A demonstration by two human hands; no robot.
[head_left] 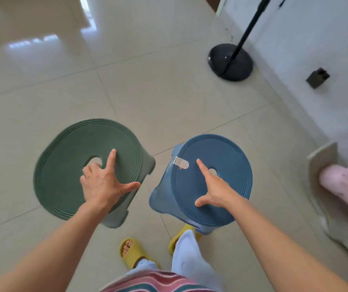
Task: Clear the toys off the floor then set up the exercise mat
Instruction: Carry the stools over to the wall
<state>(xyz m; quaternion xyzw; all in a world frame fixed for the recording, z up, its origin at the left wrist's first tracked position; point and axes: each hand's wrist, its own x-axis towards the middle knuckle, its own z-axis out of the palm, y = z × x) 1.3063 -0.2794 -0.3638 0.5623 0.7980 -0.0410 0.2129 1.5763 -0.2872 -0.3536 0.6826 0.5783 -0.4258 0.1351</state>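
On the pale tiled floor [147, 85], seen from above, stock as follows.

Stools, two. One green stool [63, 165] at 9 o'clock, one blue stool [227, 199] at 3 o'clock, near each other but apart. Each has a round seat with one centre hole. The blue seat carries a strip of clear tape [182, 163] at its 10 o'clock rim.

Hands, two. My left hand [101, 182] grips the green stool: some fingers hooked down into the hole, index and thumb splayed flat on the seat. My right hand [215, 190] grips the blue stool the same way, fingers in the hole, index and thumb spread.

Slippers, two, yellow [129, 251], on my feet at 6 o'clock.

Stand, one: black round base [230, 62] with pole, at 1 o'clock by the white wall [316, 39].

Containers: none seen. Toys and mat: I cannot tell; a pink item [345, 190] at 3 o'clock is blurred.
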